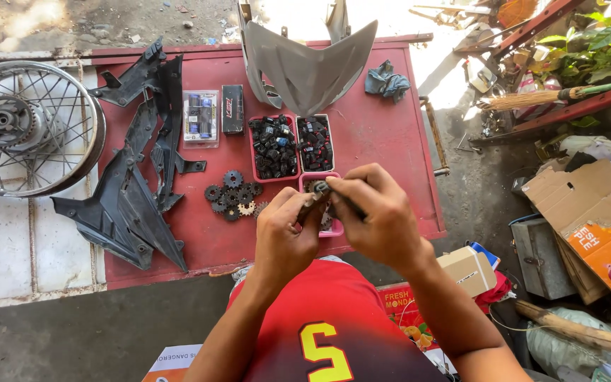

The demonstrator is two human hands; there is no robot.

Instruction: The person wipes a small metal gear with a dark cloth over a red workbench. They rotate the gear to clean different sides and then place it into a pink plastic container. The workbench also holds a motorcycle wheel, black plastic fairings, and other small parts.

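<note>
Both hands meet over the near edge of the red worktop (383,134), just above a pink tray (332,228) that they mostly hide. The left hand (284,237) is curled, its thumb and fingers pinching a small dark metal part (319,187) from below. The right hand (380,212) is also closed, fingertips pressed onto the same part from the other side, so the part sits between the two hands, lifted off the worktop; what kind of part it is cannot be told.

Taking the pink tray as the landmark: directly beyond it stand two more trays filled with small black and red pieces (291,145), side by side. To its left lies a cluster of small sprockets (233,194), touching one another. Farther left, long black plastic fairing panels (136,177) stretch across the worktop, and past them, off the worktop's left edge, rests a spoked wheel (30,127). Beyond the filled trays sit two packaged items (213,113) and a grey fairing cowl (309,67), with a blue-grey rag (387,81) to the cowl's right.
</note>
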